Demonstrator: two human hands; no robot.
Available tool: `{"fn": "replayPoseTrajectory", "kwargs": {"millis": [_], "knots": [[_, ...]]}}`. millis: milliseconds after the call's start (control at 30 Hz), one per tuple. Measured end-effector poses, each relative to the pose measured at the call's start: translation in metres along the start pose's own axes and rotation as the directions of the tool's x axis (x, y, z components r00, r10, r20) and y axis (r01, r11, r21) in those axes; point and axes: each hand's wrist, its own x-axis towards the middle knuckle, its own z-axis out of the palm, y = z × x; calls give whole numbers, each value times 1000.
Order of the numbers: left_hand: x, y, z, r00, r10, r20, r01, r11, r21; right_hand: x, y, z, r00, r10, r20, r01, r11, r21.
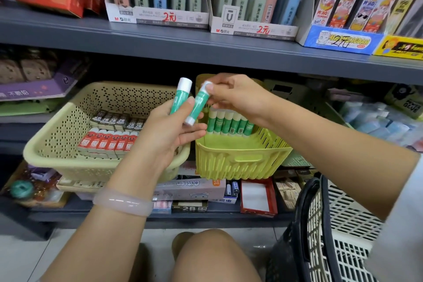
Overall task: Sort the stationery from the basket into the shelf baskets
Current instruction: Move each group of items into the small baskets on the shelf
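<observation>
My left hand [168, 131] grips a green and white glue stick [180, 96] held upright in front of the shelf. A second green glue stick [198, 104] leans beside it; my right hand [233, 95] pinches its white cap at the top, while its lower end rests against my left fingers. Just behind and below stands a yellow-green slotted basket [240, 160] holding a row of several upright glue sticks [230, 125]. The white carry basket [343, 231] with black handles sits at the lower right; its contents are hidden.
A beige perforated basket [57, 142] on the left holds rows of red and black 2B erasers [109, 137]. Grey shelf boards carry boxes of pencil leads above and assorted boxes below. My knee [212, 256] is low in the middle, over the tiled floor.
</observation>
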Motion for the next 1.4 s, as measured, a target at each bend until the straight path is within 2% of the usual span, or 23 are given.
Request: {"fn": "replayPoseTrajectory", "kwargs": {"millis": [100,133,167,233,267,300,333,533,667,767,800,833,867,900,933,967,1067,1133,1200,1267,1300,1333,1400], "knots": [[3,0,-9,994,47,-99,-37,994,102,7,7,-18,970,30,-242,-29,1000,11],[4,0,-13,991,60,-120,-44,990,134,9,11,-23,960,54,-275,-80,993,-84],[5,0,-15,990,63,-127,-43,987,156,11,16,-26,960,73,-270,-148,952,-269],[5,-2,-17,992,49,-118,-27,983,181,13,30,-26,977,98,-189,-204,690,-695],[5,-3,-17,993,40,-113,-18,981,192,15,36,-23,984,97,-149,-177,556,-812],[5,-3,-16,993,34,-112,-12,980,197,17,41,-18,989,87,-121,-148,480,-865],[6,-3,-15,993,30,-115,-7,981,195,20,44,-14,992,72,-104,-125,447,-886],[7,2,-10,990,-38,-137,49,996,75,31,53,-4,992,84,-89,-114,364,-924],[6,4,-9,991,-39,-126,45,998,47,30,51,-6,995,63,-76,-95,370,-924],[6,0,-9,990,72,-122,-45,976,215,25,38,-11,996,-5,-93,-86,338,-937],[5,-1,-9,987,105,-120,-70,962,264,24,33,-12,992,-43,-115,-88,405,-910],[5,-2,-8,984,128,-122,-87,951,297,22,27,-10,987,-62,-149,-88,569,-818],[5,-3,-8,981,146,-124,-100,943,319,18,20,-7,983,-44,-179,-78,780,-621],[5,-4,-8,979,162,-124,-112,936,335,15,14,-3,985,0,-170,-62,930,-363],[5,-5,-7,977,178,-119,-127,930,346,11,9,0,992,25,-123,-45,985,-164],[5,-6,-6,975,193,-109,-143,925,351,8,6,3,997,29,-68,-34,996,-77],[2,-6,-3,971,228,-68,-189,914,358,3,3,8,999,38,24,-38,999,-13],[1,-5,-2,967,249,-59,-212,908,361,3,4,5,999,46,-14,-45,998,53],[0,-4,-3,962,268,-60,-226,895,386,2,4,-5,991,70,-113,-57,992,112],[0,-4,-4,959,280,-46,-234,871,431,3,9,-19,965,106,-240,-93,993,67],[0,-5,-5,960,279,-36,-233,860,454,4,13,-26,948,118,-296,-134,990,-34],[-1,-5,-6,961,274,-27,-229,851,473,4,17,-32,934,121,-337,-191,964,-185],[-1,-6,-6,964,265,-18,-222,839,496,6,27,-38,935,119,-335,-287,807,-515]]}}
